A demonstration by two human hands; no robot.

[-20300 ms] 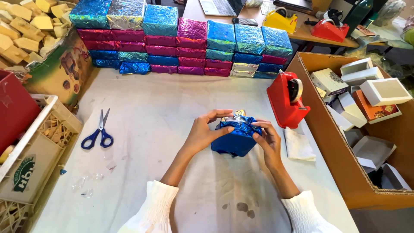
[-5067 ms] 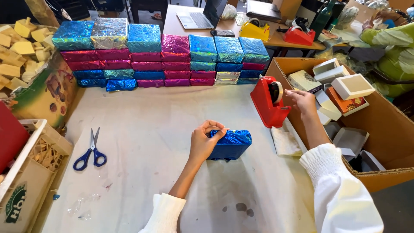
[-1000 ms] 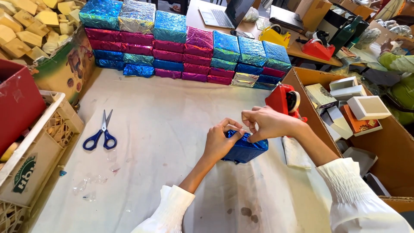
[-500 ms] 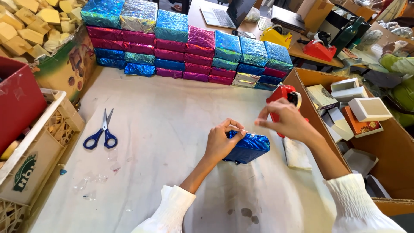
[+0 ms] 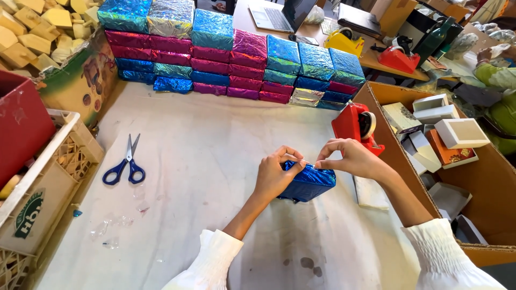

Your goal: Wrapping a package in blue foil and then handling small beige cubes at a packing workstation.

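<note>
Nearest the camera, two white gathered sleeves lead up to both hands over a white cloth-covered table (image 5: 215, 161). The left hand (image 5: 275, 174) is closed on the near left end of a small box wrapped in shiny blue foil (image 5: 310, 182), fingers curled over its top edge. The right hand (image 5: 352, 159) sits at the box's upper right edge with thumb and forefinger pinched together on the foil; whether a strip of tape lies between them cannot be told. The box rests on the table, right of centre, tilted slightly toward the person.

Just beside the box, on its right, lies a flat white card (image 5: 371, 191). Behind the right hand stands a red tape dispenser (image 5: 356, 124), close to the wall of a large brown cardboard carton (image 5: 486, 182) holding small white and orange boxes. Well apart to the left lie blue-handled scissors (image 5: 124, 164), blades pointing away, with clear scraps of tape (image 5: 115, 228) near them. At the left edge stands a tan plastic crate (image 5: 43, 188).

At the far side of the table runs a stacked wall of foil-wrapped boxes in blue, magenta, green and silver (image 5: 231, 64). Beyond it, a wooden desk (image 5: 322, 27) carries a laptop, a yellow tape dispenser (image 5: 344, 42) and a second red tape dispenser (image 5: 399, 58)
</note>
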